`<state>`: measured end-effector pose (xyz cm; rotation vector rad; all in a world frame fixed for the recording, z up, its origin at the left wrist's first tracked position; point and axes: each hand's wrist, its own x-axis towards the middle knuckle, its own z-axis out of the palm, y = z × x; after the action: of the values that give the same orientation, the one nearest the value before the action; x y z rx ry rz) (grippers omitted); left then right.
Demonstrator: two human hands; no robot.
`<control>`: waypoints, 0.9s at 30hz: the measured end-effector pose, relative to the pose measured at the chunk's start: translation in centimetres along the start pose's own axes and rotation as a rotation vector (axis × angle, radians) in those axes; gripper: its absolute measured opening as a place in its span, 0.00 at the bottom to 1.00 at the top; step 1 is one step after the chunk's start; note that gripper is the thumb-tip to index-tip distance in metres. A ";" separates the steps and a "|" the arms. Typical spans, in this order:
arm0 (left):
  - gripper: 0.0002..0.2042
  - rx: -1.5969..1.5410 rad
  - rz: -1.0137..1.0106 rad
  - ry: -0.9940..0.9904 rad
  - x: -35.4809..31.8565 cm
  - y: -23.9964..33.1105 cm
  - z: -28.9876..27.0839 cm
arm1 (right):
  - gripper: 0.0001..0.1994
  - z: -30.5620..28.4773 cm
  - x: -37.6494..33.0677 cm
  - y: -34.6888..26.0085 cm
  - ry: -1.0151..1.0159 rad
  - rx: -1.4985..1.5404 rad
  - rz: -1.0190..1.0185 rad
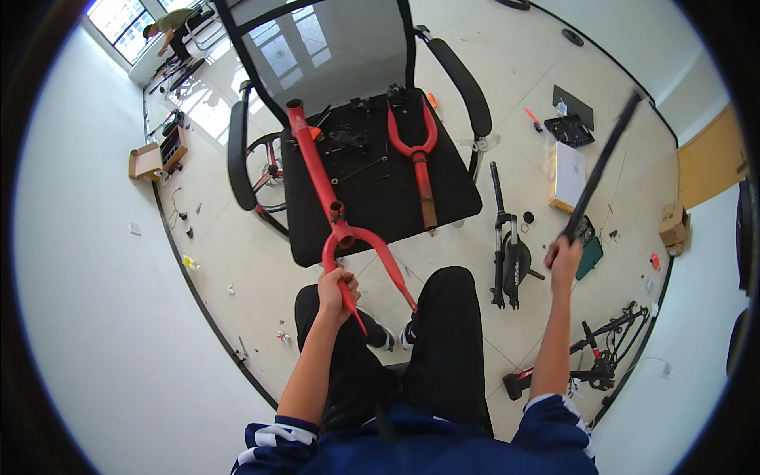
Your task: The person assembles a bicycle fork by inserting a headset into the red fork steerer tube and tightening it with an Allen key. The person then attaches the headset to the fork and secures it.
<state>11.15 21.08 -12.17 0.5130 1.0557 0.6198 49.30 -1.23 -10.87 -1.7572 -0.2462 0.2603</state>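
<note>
Left hand (336,291): fingers wrapped tight round one rear stay of the red bicycle frame (328,198), whose long tube slopes up onto the seat of the black office chair (380,182). Right hand (563,255): fingers closed round the lower end of a black rod (602,162) (possibly a tube; blurred), raised clear of the floor (237,253). A red fork (417,154) lies on the chair seat among small black parts. A black suspension fork (507,253) lies on the floor near the right hand.
</note>
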 end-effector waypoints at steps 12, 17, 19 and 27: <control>0.07 -0.056 0.039 -0.086 0.0 0.2 -3.1 | 0.13 25.6 -6.9 -6.6 -0.516 -0.275 -0.177; 0.07 -0.054 -0.004 -0.138 -0.1 0.3 -4.2 | 0.20 28.5 -11.8 -1.3 -0.709 -0.269 0.205; 0.08 -0.070 -0.015 -0.135 -0.4 0.1 -4.3 | 0.24 28.6 -11.3 -1.2 -0.766 -0.264 0.203; 0.08 -0.145 -0.002 -0.180 -0.2 0.0 -3.7 | 0.22 26.9 -9.6 -0.5 -0.821 -0.412 -0.006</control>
<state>7.71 21.31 -13.57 0.4326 0.8346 0.6306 31.87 20.98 -15.27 -1.9675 -0.9464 0.9818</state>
